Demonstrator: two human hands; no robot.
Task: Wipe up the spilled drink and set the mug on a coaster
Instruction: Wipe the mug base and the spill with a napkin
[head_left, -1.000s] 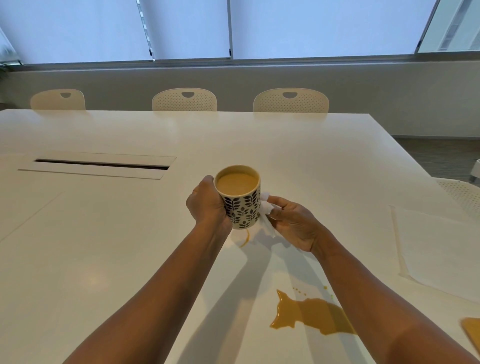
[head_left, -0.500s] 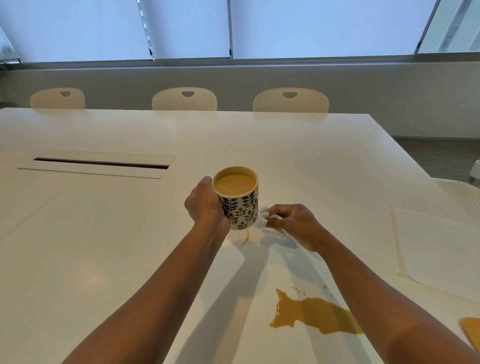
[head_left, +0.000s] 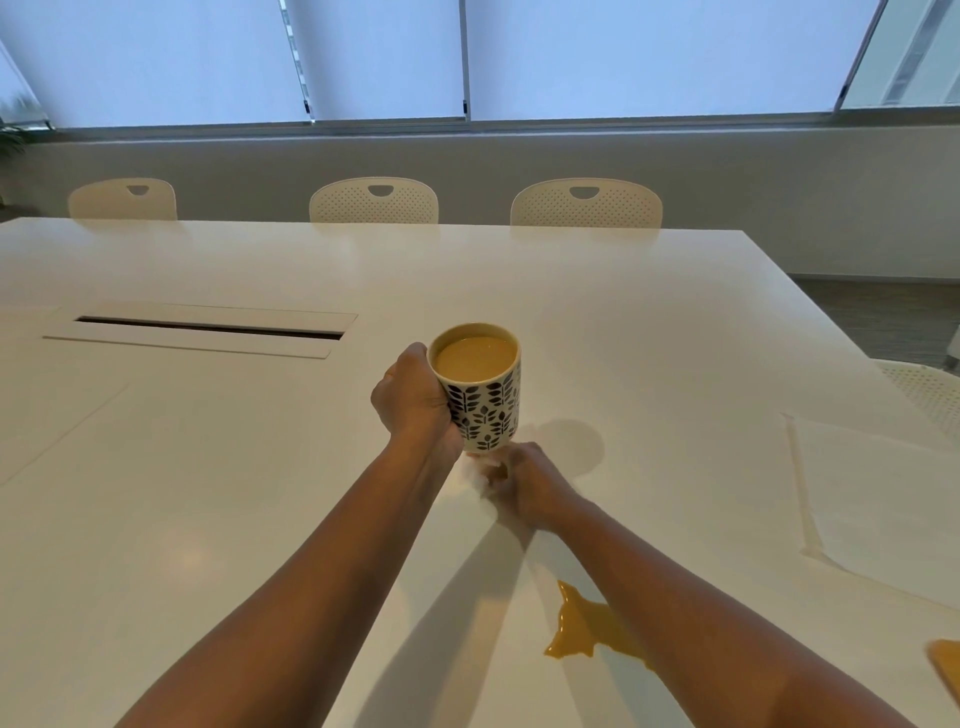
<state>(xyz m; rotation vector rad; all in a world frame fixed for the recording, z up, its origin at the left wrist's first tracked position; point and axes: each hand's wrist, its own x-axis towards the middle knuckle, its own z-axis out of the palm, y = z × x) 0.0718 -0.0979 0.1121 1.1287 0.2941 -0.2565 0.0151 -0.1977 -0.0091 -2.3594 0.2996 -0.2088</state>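
Presently the left hand (head_left: 415, 400) is gripping the full mug (head_left: 480, 387) clear of the desk (head_left: 208, 467) mid-surface; the right hand (head_left: 524, 486) is pressing a bunched tissue (head_left: 475, 473) beneath. Advisable: keeping the mug level, wiping fully, then addressing the puddle (head_left: 582, 631) nearer the front edge.

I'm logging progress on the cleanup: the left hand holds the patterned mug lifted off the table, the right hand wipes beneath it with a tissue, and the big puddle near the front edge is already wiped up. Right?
Not quite. The head view shows the puddle there unwiped. Otherwise correct: left hand grips the mug, right hand wipes beneath with the tissue.
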